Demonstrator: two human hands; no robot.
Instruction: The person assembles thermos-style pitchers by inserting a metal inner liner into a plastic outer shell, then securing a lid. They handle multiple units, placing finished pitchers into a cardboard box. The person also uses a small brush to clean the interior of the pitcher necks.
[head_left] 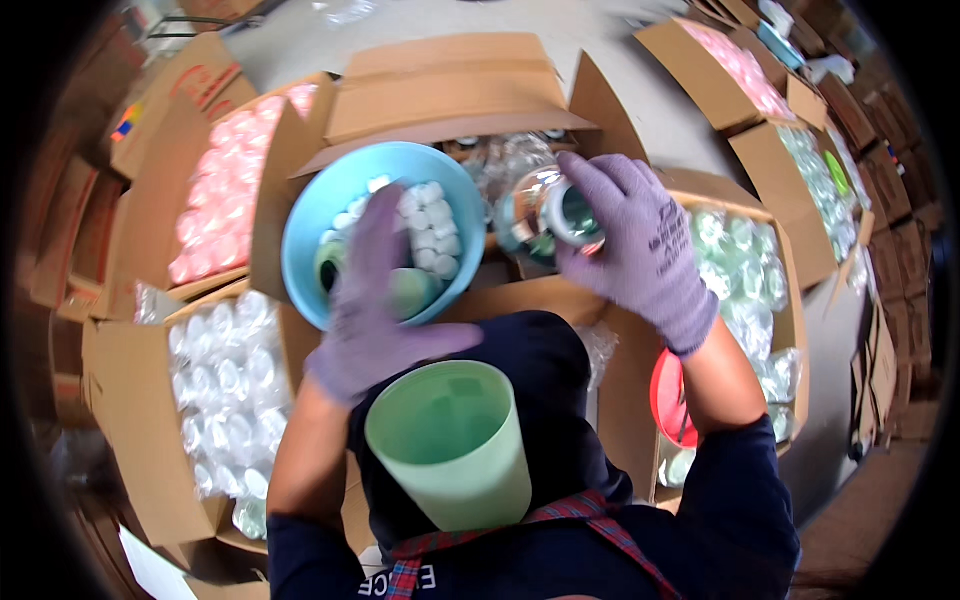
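Note:
My left hand (375, 300), in a light purple glove and blurred by motion, is over a light blue basin (300, 235). Its thumb and fingers are spread, and I see nothing in its grip. Small white caps (430, 225) fill part of the basin, beside a pale green container (410, 292) partly hidden by the hand. My right hand (635, 235), gloved alike, grips a clear jar (535, 205) near its round rim, tilted so the opening faces me. Below, against my lap, stands a pale green tumbler-shaped container (455, 450), open end up.
A cardboard box (450, 85) with raised flaps stands behind the basin, clear plastic wrap (510, 160) inside. Boxes of pink containers (225, 190), clear wrapped ones (225, 385) and greenish ones (735, 260) flank me. A red round object (672, 400) is near my right forearm.

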